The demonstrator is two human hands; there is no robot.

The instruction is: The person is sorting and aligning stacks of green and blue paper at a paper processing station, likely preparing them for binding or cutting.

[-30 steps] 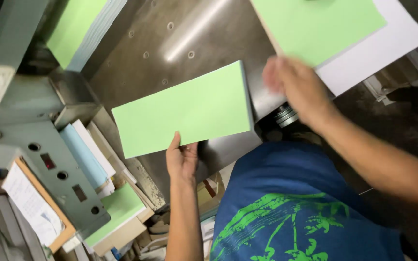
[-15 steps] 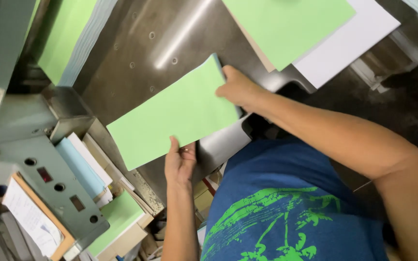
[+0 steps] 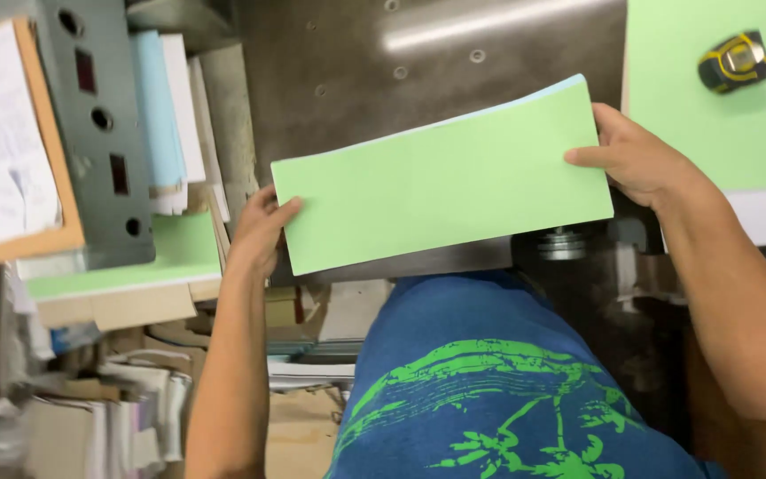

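Note:
A stack of light green paper sheets (image 3: pixel 441 182), long and rectangular with a pale blue edge showing at the top, is held level above a dark metal machine table (image 3: pixel 356 80). My left hand (image 3: pixel 259 231) grips its left short edge, thumb on top. My right hand (image 3: pixel 636 160) grips the right short edge. Both hands hold the stack in the air, just over the table's near edge.
A larger green sheet pile (image 3: pixel 711 98) lies at the right with a yellow and black tape measure (image 3: pixel 736 60) on it. A grey control panel (image 3: pixel 99 124) and paper stacks (image 3: pixel 166 115) stand at left. Cluttered paper shelves (image 3: pixel 108 417) sit below.
My right hand has moved from the stack's top corner to its right edge. The stack has turned more level and the view has shifted so the tape measure shows.

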